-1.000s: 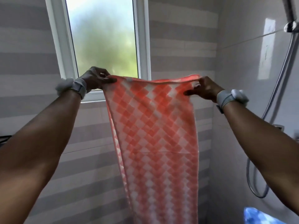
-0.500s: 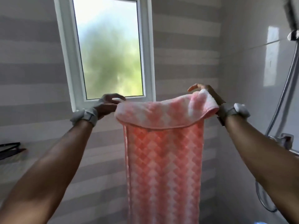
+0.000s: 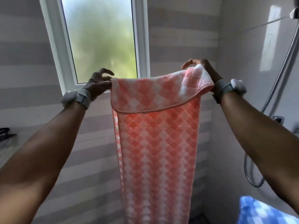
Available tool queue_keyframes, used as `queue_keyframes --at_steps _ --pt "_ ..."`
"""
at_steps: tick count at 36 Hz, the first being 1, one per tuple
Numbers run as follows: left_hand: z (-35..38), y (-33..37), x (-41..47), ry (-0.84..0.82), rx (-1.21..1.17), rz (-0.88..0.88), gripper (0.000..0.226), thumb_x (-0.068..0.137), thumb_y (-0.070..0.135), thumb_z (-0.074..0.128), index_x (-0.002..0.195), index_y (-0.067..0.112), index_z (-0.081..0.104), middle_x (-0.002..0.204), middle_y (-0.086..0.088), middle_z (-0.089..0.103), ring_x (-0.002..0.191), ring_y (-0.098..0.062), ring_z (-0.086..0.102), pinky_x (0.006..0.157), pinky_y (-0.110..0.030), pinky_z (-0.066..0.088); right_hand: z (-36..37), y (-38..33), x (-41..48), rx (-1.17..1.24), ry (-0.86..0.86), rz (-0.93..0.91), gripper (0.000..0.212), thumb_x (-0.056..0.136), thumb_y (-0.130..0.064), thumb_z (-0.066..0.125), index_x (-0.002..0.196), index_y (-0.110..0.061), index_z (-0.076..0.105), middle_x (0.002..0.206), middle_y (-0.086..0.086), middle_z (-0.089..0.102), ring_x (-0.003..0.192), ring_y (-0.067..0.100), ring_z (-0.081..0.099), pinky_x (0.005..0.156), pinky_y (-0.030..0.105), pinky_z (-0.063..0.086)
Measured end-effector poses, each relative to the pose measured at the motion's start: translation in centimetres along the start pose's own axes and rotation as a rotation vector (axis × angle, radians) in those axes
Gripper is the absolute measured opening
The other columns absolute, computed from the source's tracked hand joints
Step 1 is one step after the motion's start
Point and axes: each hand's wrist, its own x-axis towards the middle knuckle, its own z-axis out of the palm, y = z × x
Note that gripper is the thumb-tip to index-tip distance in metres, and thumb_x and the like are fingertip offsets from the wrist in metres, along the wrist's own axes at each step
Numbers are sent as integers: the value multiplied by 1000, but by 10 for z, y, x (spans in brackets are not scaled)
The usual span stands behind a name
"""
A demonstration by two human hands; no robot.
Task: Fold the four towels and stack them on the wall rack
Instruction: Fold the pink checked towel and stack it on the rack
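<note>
A pink and white checked towel (image 3: 158, 151) hangs lengthwise in front of me, with its top end flopped over toward me as a short flap. My left hand (image 3: 98, 83) pinches the towel's upper left corner. My right hand (image 3: 205, 70) holds the upper right corner, and the flap drapes over its fingers. A blue and white checked towel (image 3: 262, 212) lies at the bottom right. A dark wall rack (image 3: 5, 132) shows only as a sliver at the left edge.
A frosted window (image 3: 100, 38) with a white frame sits in the striped tiled wall ahead. A shower hose and rail (image 3: 281, 75) run down the right wall, with a chrome tap fitting (image 3: 278, 118) behind my right forearm.
The towel's top edge has flipped over toward me into a flap. Both hands dropped from window height and then steadied, and the blue towel is back in view at the bottom right.
</note>
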Motion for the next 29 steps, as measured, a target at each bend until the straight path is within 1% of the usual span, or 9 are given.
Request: queue_keyframes --at_steps 4,6,8,10,13,16,20,23,29 --pt "6 -10 -5 -1 52 -26 21 75 -3 77 92 4 67 64 6 67 55 1 56 57 -16 49 -5 7 -6 148 -16 89 28 95 -15 39 107 -6 63 91 11 61 74 15 65 63 22 54" --pt "10 -10 -4 61 62 -43 23 76 -8 74 97 0 69 52 12 64 47 3 54 50 -12 47 -7 11 -4 141 -45 87 34 94 -19 37 108 0 62 90 12 64 78 17 66 69 23 55" --pt "13 -10 -2 112 77 -38 26 77 -10 71 101 -1 70 49 12 62 42 2 54 47 -10 46 -7 15 0 51 -34 93 33 93 -9 38 106 8 63 78 8 71 72 16 68 69 24 54" --pt "18 -8 -2 110 91 -28 27 78 -9 72 104 -1 70 54 8 65 42 2 54 48 -10 46 -8 22 5 32 30 166 29 89 -4 42 92 6 68 68 9 70 65 18 67 67 26 52" --pt "23 -10 1 89 113 -29 31 78 -6 75 108 -3 70 59 7 67 45 1 57 52 -12 51 -11 32 10 -17 104 196 19 74 -11 54 75 -6 72 72 15 64 68 24 61 70 29 49" --pt "24 -11 4 53 130 -17 29 79 -3 76 108 -1 70 54 11 65 48 0 59 55 -12 53 -12 37 7 -79 113 155 12 71 -10 53 71 -6 65 74 15 55 65 21 53 62 27 43" --pt "15 -8 8 -43 199 -18 26 83 -2 72 108 -1 70 79 -8 67 69 -16 59 57 -10 51 -19 46 5 -229 107 46 11 73 -11 51 64 -14 56 67 6 51 63 11 47 59 27 36" --pt "9 -4 9 -134 206 -59 31 83 0 72 113 0 69 85 -9 68 74 -16 60 59 -9 52 -22 52 6 -241 108 39 16 75 -8 50 62 -16 57 66 5 52 63 13 47 58 26 36" --pt "-4 -3 14 -222 231 -47 23 77 12 81 99 15 76 105 -12 74 97 -21 66 103 -43 49 -21 53 6 -272 72 -3 13 71 -8 48 61 -16 49 63 1 44 60 10 39 52 24 31"
